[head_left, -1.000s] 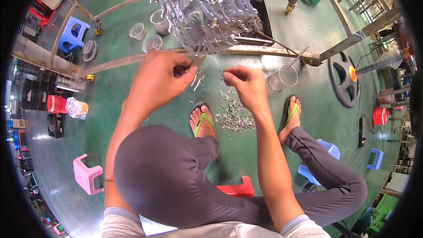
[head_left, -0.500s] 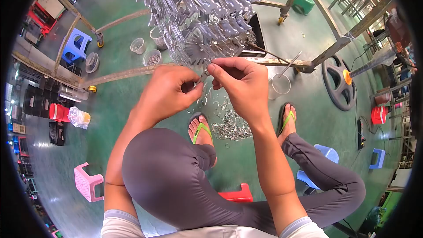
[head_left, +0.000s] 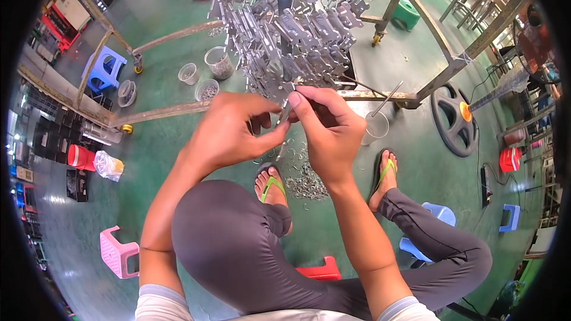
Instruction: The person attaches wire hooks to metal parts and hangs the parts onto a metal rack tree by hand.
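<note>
In front of the hanging metal parts [head_left: 297, 24], my two hands meet around a small silvery metal piece [head_left: 284, 116]. My left hand [head_left: 229, 128] has thumb and fingers curled about its lower end. With thumb and forefinger, my right hand [head_left: 330, 134] pinches at its upper end; exactly what lies under the fingertips is partly hidden. The grey, flat, bracket-like parts hang in dense tiers around an upright pole just beyond my fingers. Below the hands, a heap of small bent metal hooks or clips [head_left: 306, 181] lies on the green floor between my feet.
A wheeled metal frame [head_left: 166, 109] surrounds the hanging parts. Clear plastic tubs [head_left: 219, 62] with small pieces stand at left, and a clear container with a rod [head_left: 376, 128] at right. Stools are scattered around, including a pink stool [head_left: 119, 252]. A black fan base [head_left: 455, 119] stands at right.
The view has tilted slightly, so the rack and tubs show lower. My left fingers have loosened apart somewhat around the metal piece, while my right hand keeps its pinch.
</note>
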Demonstrator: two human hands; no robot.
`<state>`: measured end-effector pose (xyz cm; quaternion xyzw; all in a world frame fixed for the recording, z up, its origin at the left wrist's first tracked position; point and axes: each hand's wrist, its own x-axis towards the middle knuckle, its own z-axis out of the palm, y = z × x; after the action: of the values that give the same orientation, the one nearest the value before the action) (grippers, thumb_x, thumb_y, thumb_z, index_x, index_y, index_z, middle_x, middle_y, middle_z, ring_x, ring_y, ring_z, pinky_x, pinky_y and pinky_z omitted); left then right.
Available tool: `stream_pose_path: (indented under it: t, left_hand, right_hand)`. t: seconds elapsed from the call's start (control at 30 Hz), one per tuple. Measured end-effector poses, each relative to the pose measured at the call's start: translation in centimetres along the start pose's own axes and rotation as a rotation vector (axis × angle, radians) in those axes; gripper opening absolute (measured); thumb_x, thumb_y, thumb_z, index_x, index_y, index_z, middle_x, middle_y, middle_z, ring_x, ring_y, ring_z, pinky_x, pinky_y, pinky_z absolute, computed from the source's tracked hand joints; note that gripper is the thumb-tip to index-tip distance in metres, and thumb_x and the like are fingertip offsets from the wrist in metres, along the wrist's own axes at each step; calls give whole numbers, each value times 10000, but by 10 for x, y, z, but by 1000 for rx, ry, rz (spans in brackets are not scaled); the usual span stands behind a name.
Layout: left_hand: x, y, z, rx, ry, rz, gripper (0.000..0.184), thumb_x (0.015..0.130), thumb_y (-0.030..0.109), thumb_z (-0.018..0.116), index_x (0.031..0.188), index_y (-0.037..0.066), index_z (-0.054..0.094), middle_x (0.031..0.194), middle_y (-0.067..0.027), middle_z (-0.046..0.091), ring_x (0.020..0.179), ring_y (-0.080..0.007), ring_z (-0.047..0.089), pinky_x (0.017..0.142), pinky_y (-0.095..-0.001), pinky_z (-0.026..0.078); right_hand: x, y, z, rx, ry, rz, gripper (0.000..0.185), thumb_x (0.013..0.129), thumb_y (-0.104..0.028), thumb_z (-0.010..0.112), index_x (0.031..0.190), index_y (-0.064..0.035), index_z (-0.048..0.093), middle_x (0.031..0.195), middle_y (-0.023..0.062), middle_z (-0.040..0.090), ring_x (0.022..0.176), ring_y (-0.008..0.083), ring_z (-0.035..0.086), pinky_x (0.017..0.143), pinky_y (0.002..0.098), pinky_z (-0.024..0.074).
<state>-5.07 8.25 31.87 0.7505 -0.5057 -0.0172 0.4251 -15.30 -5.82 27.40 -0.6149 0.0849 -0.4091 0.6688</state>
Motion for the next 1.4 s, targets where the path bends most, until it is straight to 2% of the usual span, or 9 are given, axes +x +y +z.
stream_pose_path:
  t: [0.07, 0.2, 0.33, 0.43, 0.53, 0.73, 0.83, 1.03, 1.4]
  left_hand:
    - [5, 12, -2, -149, 170, -110, 212, 845, 163, 823, 812, -23, 729, 625, -114, 676, 519, -254, 657, 545, -368, 520]
    - [34, 35, -11, 342, 389, -158, 399, 912, 335, 777, 734, -19, 732, 572, -87, 660, 482, -216, 645, 522, -342, 515]
    - [55, 26, -10, 470, 464, -118, 328, 897, 248, 739, 748, -44, 721, 576, -149, 654, 501, -312, 662, 532, -373, 516]
    - [56, 26, -14, 459, 429, -199, 267, 880, 192, 719, 767, -50, 720, 603, -174, 660, 530, -350, 665, 535, -387, 508]
    - [49, 27, -15, 344, 446, -184, 267, 893, 189, 723, 778, -53, 718, 602, -158, 663, 506, -285, 658, 529, -367, 490]
    - [27, 38, -21, 157, 271, -317, 283, 1003, 214, 697, 833, -11, 718, 642, -7, 661, 537, -48, 575, 494, -231, 407]
    - [24, 46, -20, 13, 303, -350, 272, 966, 167, 720, 784, -35, 715, 576, -22, 637, 526, -37, 549, 487, -259, 398]
    - [19, 46, -20, -143, 309, -394, 273, 988, 191, 710, 808, -14, 716, 622, -8, 659, 539, -28, 547, 485, -229, 386]
    - [18, 45, -16, -196, 278, -375, 311, 1017, 252, 700, 845, -7, 712, 641, -12, 635, 506, -44, 533, 454, -216, 363]
  right_hand:
    - [1, -4, 2, 31, 20, -42, 135, 923, 10, 753, 1046, 65, 739, 938, 85, 701, 769, 117, 705, 662, 234, 566]
    - [4, -6, 3, 11, 26, -39, 133, 927, 17, 746, 1049, 68, 733, 933, 88, 700, 768, 120, 704, 666, 243, 573]
    - [8, -7, 4, 30, 15, -31, 125, 927, 16, 745, 1039, 71, 733, 928, 84, 698, 766, 117, 703, 669, 240, 571]
    - [13, -6, 4, 31, 3, -49, 121, 923, 17, 743, 1032, 70, 735, 926, 80, 698, 767, 112, 701, 674, 235, 567]
    - [20, -2, 7, 54, -7, -78, 118, 919, 16, 742, 1025, 68, 737, 924, 79, 699, 765, 108, 697, 672, 232, 560]
    - [29, -2, 15, 36, -30, -159, 120, 907, 17, 744, 1016, 66, 737, 915, 94, 707, 744, 107, 690, 648, 240, 553]
    - [28, -2, 16, 0, -37, -173, 121, 901, 17, 747, 1011, 66, 738, 904, 100, 711, 732, 113, 695, 640, 245, 554]
    - [24, 0, 14, -24, -22, -177, 113, 897, 20, 750, 1002, 61, 739, 895, 98, 713, 720, 120, 703, 632, 249, 559]
    - [26, -1, 8, -1, -56, -159, 117, 898, 7, 758, 1001, 60, 736, 899, 91, 717, 730, 111, 699, 642, 240, 559]
